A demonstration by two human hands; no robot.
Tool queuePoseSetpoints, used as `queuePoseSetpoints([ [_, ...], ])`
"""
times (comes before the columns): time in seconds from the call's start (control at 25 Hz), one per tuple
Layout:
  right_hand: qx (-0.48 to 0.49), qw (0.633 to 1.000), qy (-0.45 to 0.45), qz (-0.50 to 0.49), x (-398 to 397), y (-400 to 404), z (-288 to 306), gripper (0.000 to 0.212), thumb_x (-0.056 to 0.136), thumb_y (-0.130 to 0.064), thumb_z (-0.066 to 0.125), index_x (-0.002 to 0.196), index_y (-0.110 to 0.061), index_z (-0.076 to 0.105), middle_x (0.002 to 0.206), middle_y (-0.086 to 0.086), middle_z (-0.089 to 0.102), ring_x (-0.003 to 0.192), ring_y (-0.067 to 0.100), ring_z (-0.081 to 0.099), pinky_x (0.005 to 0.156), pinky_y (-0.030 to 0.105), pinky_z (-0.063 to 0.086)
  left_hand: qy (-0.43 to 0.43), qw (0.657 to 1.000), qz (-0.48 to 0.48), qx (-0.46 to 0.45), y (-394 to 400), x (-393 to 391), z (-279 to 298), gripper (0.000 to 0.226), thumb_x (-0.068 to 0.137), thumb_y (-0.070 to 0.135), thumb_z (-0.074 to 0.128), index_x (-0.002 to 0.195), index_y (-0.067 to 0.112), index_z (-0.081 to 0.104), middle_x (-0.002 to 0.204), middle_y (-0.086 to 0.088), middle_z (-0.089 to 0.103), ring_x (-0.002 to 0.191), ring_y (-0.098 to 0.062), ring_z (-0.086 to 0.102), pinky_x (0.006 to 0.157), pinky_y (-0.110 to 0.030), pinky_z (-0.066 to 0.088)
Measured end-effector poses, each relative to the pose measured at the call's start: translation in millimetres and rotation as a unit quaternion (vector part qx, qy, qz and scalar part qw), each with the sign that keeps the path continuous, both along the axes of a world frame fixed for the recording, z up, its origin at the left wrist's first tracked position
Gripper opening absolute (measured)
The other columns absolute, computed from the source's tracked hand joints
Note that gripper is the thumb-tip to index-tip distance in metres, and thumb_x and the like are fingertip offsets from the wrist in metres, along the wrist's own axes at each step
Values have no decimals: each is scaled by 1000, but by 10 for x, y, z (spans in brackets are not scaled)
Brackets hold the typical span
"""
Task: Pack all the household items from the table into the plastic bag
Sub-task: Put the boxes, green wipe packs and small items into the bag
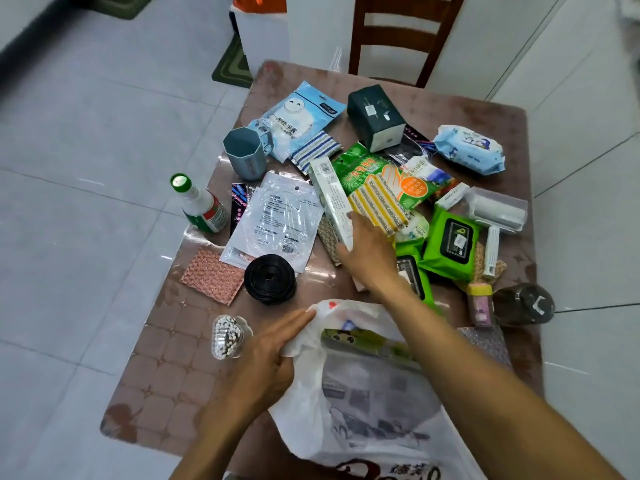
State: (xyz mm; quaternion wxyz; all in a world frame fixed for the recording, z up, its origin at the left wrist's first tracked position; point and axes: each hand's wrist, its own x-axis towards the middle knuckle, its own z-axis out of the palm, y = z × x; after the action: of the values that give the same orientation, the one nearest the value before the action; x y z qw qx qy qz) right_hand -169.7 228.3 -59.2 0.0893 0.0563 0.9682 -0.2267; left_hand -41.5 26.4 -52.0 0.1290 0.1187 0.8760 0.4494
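Observation:
A white plastic bag [367, 403] lies at the table's near edge with a green package showing through it. My left hand [273, 355] grips the bag's left rim. My right hand [367, 254] reaches over the bag and holds the near end of a long white box [329, 195], which is tilted up off the pile. Next to the box lie a green glove pack with yellow strips [377, 188] and green wipe packs [450, 244]. A black roll of bags [270, 278], a white flat pouch [277, 220] and a pink scouring cloth [211, 278] lie to the left.
The brown table [166, 368] also carries a green-capped bottle [201, 206], a grey cup [244, 154], a cotton swab tub [228, 336], a dark tissue box [375, 116], blue wipes [469, 148], a lint roller [495, 216] and a dark jar [523, 304]. A wooden chair [398, 32] stands behind.

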Motion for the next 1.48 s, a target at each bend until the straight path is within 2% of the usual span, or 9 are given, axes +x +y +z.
queuePoseSetpoints([
  [0.16,83,991,-100,-43,-443,-121,-434,67,84,-36,69,137,-7,39,133,16,55,117,37,53,91,45,48,-20,1000,-11,-7,-37,89,73,69,71,3,53,138,21,54,143,6,52,132,-7,47,110,-31,39],
  [0.36,-185,957,-140,-174,-288,-10,-115,31,73,-37,71,100,-28,58,102,-3,73,82,18,70,65,30,56,17,998,65,-20,102,156,86,49,80,36,69,127,21,65,130,7,64,117,-11,60,98,-35,48],
  [0.6,-465,829,180,-251,1417,787,636,48,69,-28,77,114,-26,61,103,-16,74,97,4,69,78,23,58,67,991,88,-81,269,158,-29,60,78,5,59,136,20,57,135,5,61,107,-25,65,90,-40,53],
  [0.72,-458,850,110,-237,2076,902,538,48,73,-30,79,120,-32,66,115,-13,73,110,6,66,91,22,52,52,994,92,-27,299,85,52,70,72,-11,58,135,18,58,138,5,56,119,-12,59,95,-31,51],
  [0.8,-406,898,-27,-170,2193,781,319,44,77,-21,81,118,-27,66,118,-3,72,113,12,65,94,33,53,41,996,77,11,279,20,128,70,70,-11,54,134,18,59,139,7,55,125,-3,52,102,-24,45],
  [0.92,-128,990,-8,51,2186,721,52,55,77,-13,73,130,-14,59,127,8,66,113,28,63,91,39,54,44,997,56,23,214,-51,211,72,70,-10,54,134,22,58,139,7,55,128,0,49,103,-15,41],
  [1.24,220,960,-119,129,2132,773,-277,66,80,-16,64,142,-20,43,131,10,58,112,36,58,84,43,50,23,999,28,40,105,98,298,76,64,-6,45,134,25,55,138,10,55,130,6,45,105,-13,37],
  [1.36,258,948,-115,144,2198,765,-256,66,58,-12,83,122,-13,66,104,14,69,85,36,67,66,43,56,42,998,32,38,95,129,308,78,65,-11,48,136,21,56,139,13,53,130,5,45,101,-11,39],
  [1.48,206,956,-110,179,2142,739,-211,40,79,-11,69,118,-11,64,119,13,64,106,33,63,90,44,52,21,1000,-14,4,135,180,292,84,66,-18,52,138,27,53,142,11,53,127,2,49,97,-20,48],
])
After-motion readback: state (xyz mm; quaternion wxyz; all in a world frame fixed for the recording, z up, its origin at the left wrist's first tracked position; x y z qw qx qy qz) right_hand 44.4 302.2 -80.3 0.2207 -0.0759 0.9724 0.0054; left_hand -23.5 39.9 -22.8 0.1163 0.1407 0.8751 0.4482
